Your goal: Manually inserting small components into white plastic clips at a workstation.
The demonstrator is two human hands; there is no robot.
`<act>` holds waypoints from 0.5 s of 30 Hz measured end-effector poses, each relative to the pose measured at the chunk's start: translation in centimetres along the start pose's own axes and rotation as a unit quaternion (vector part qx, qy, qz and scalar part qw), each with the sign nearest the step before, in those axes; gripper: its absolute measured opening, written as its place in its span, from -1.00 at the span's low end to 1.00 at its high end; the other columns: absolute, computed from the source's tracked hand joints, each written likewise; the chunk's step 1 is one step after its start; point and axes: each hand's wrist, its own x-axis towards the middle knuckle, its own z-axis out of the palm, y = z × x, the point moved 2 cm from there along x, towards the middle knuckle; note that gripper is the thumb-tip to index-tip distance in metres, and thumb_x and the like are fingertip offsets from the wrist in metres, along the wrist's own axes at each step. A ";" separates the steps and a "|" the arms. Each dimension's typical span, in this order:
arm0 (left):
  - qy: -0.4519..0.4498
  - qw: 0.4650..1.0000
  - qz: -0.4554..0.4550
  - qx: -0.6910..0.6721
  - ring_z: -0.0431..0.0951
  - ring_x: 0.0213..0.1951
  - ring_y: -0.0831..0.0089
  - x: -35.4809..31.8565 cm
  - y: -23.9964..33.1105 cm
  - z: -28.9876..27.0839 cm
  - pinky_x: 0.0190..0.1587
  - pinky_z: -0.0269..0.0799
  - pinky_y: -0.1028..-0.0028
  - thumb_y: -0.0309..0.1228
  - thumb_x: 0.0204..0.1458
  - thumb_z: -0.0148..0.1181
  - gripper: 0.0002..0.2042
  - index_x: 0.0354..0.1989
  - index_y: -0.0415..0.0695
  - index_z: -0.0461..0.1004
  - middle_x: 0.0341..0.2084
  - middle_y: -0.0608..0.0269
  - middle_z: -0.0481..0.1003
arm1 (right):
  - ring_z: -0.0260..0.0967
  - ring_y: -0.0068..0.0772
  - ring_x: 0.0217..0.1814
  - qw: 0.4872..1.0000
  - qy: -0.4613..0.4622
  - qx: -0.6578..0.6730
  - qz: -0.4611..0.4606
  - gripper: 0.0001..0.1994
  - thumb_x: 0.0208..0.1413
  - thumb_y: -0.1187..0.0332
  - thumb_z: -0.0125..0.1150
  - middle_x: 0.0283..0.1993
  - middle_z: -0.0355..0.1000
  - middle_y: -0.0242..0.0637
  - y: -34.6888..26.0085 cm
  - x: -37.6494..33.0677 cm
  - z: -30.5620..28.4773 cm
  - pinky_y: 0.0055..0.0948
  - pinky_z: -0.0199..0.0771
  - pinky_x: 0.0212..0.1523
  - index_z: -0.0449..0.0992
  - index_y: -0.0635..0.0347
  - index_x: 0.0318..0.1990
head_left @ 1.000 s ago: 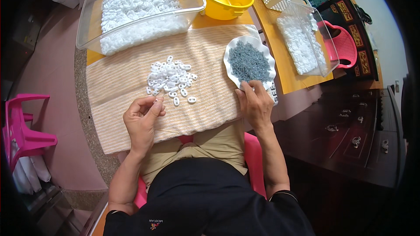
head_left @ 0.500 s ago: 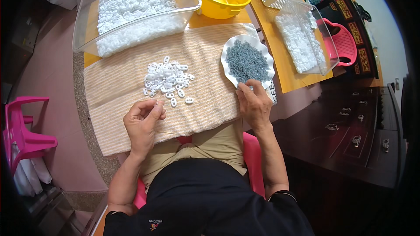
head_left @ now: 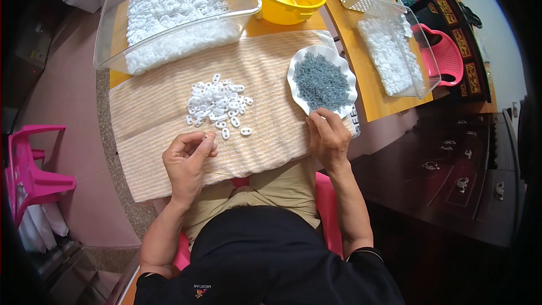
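**Pairing small parts over the cloth**

Left hand (head_left: 189, 158), lower centre: fingers curled in, thumb and forefinger pinched together. We take it to hold one white plastic piece, though it is too small here to be sure. Right hand (head_left: 327, 135), just right of centre: fingertips closed at the near rim of the white scalloped dish (head_left: 345, 68), picking at the grey small parts (head_left: 322, 82) heaped in it; whether one is already caught we cannot tell.

The loose pile of white pieces (head_left: 217, 104) lies mid-frame on the striped cloth (head_left: 152, 113), just above the left hand.

To do this well, we judge:
- take one grey part at a time from the heap's edge, not its middle;
- bring the hands together low over the cloth, so a drop stays put;
- keep the dish from being nudged off the table (head_left: 353, 51) edge.
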 end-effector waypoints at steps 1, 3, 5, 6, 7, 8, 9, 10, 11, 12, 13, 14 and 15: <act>0.003 1.000 -0.003 -0.004 0.52 -0.45 0.60 0.0 0.1 0.1 -0.35 0.50 0.59 -0.57 0.05 0.24 -0.90 -0.28 -0.29 0.50 -0.45 0.22 0.54 | 0.48 -0.19 -0.35 0.999 0.024 0.021 0.007 -0.84 -0.07 0.58 0.30 -0.28 0.49 -0.18 0.2 -0.1 0.1 -0.36 0.48 -0.39 0.53 0.25 -0.28; -0.004 1.000 -0.006 -0.008 0.52 -0.45 0.59 0.0 0.1 0.2 -0.34 0.50 0.59 -0.57 0.05 0.24 -0.90 -0.28 -0.29 0.50 -0.45 0.21 0.55 | 0.48 -0.19 -0.35 0.998 0.047 0.041 0.015 -0.84 -0.06 0.59 0.30 -0.28 0.49 -0.16 0.4 -0.2 0.1 -0.37 0.48 -0.40 0.52 0.25 -0.28; -0.011 1.000 -0.008 -0.012 0.52 -0.44 0.59 0.0 0.0 0.1 -0.34 0.50 0.59 -0.57 0.05 0.24 -0.90 -0.28 -0.30 0.50 -0.44 0.21 0.55 | 0.47 -0.26 -0.41 0.994 0.041 0.083 0.059 -0.85 -0.05 0.60 0.30 -0.31 0.48 -0.15 0.6 -0.2 0.1 -0.42 0.46 -0.42 0.50 0.27 -0.29; -0.019 1.000 -0.009 -0.010 0.53 -0.44 0.57 0.0 -0.2 0.0 -0.34 0.51 0.58 -0.58 0.05 0.23 -0.90 -0.27 -0.28 0.49 -0.41 0.18 0.56 | 0.47 -0.26 -0.41 0.994 0.042 0.083 0.059 -0.85 -0.05 0.60 0.30 -0.31 0.48 -0.15 0.5 -0.1 0.0 -0.42 0.46 -0.42 0.50 0.27 -0.29; -0.028 1.000 -0.010 -0.009 0.54 -0.43 0.56 0.0 -0.3 -0.1 -0.34 0.52 0.56 -0.59 0.05 0.22 -0.90 -0.25 -0.26 0.49 -0.38 0.15 0.57 | 0.43 -0.34 -0.45 0.991 0.033 0.094 0.086 -0.87 -0.03 0.59 0.30 -0.33 0.48 -0.18 0.5 0.0 -0.1 -0.46 0.43 -0.45 0.50 0.27 -0.31; -0.028 1.000 -0.009 -0.009 0.54 -0.43 0.56 -0.1 -0.4 -0.1 -0.34 0.52 0.56 -0.59 0.05 0.22 -0.90 -0.25 -0.26 0.49 -0.38 0.15 0.57 | 0.40 -0.42 -0.50 0.988 0.024 0.106 0.114 -0.88 -0.02 0.58 0.30 -0.35 0.47 -0.21 0.5 0.1 -0.2 -0.50 0.40 -0.48 0.49 0.27 -0.32; -0.031 0.999 -0.012 -0.011 0.54 -0.43 0.55 -0.2 -0.4 0.0 -0.34 0.52 0.56 -0.59 0.05 0.22 -0.90 -0.25 -0.26 0.48 -0.37 0.14 0.57 | 0.40 -0.42 -0.50 0.988 0.025 0.106 0.114 -0.88 -0.02 0.58 0.30 -0.35 0.47 -0.21 0.5 0.2 -0.3 -0.50 0.40 -0.48 0.49 0.27 -0.32; -0.034 0.999 -0.014 -0.014 0.54 -0.42 0.55 -0.2 -0.4 0.0 -0.34 0.52 0.55 -0.59 0.05 0.22 -0.89 -0.25 -0.26 0.48 -0.36 0.13 0.57 | 0.35 -0.49 -0.53 0.981 0.010 0.123 0.148 -0.89 -0.01 0.57 0.30 -0.38 0.46 -0.24 0.7 0.2 -0.4 -0.54 0.36 -0.50 0.49 0.27 -0.33; -0.034 0.999 -0.014 -0.015 0.54 -0.42 0.55 -0.3 -0.5 0.0 -0.34 0.52 0.55 -0.59 0.05 0.22 -0.89 -0.25 -0.26 0.48 -0.36 0.13 0.57 | 0.30 -0.56 -0.55 0.973 -0.005 0.141 0.182 -0.90 -0.01 0.56 0.31 -0.40 0.45 -0.28 0.8 0.2 -0.4 -0.57 0.31 -0.53 0.49 0.27 -0.35; -0.036 0.999 -0.020 -0.014 0.54 -0.41 0.55 -0.3 -0.5 0.0 -0.34 0.52 0.55 -0.59 0.05 0.22 -0.89 -0.25 -0.27 0.48 -0.35 0.12 0.57 | 0.30 -0.56 -0.55 0.973 -0.005 0.140 0.182 -0.90 -0.01 0.56 0.31 -0.40 0.45 -0.28 0.7 0.3 -0.6 -0.57 0.31 -0.53 0.49 0.27 -0.35; -0.038 0.999 -0.025 -0.014 0.54 -0.40 0.55 -0.3 -0.5 0.0 -0.34 0.52 0.55 -0.59 0.05 0.22 -0.89 -0.25 -0.27 0.48 -0.34 0.11 0.57 | 0.27 -0.61 -0.56 0.967 -0.014 0.148 0.208 -0.91 0.00 0.55 0.30 -0.43 0.44 -0.32 0.7 0.4 -0.8 -0.59 0.28 -0.54 0.49 0.26 -0.36; -0.038 0.999 -0.025 -0.015 0.54 -0.40 0.55 -0.4 -0.5 0.0 -0.34 0.52 0.55 -0.59 0.05 0.22 -0.89 -0.25 -0.27 0.48 -0.34 0.11 0.57 | 0.25 -0.66 -0.56 0.960 -0.023 0.155 0.233 -0.92 0.01 0.54 0.30 -0.45 0.43 -0.35 0.7 0.5 -0.9 -0.60 0.25 -0.55 0.49 0.26 -0.37; -0.041 0.999 -0.027 -0.015 0.54 -0.40 0.55 -0.4 -0.5 0.0 -0.33 0.53 0.55 -0.59 0.05 0.22 -0.89 -0.25 -0.27 0.48 -0.34 0.10 0.57 | 0.25 -0.66 -0.56 0.960 -0.024 0.155 0.233 -0.92 0.01 0.54 0.30 -0.45 0.43 -0.35 0.6 0.6 -1.1 -0.60 0.25 -0.55 0.49 0.26 -0.37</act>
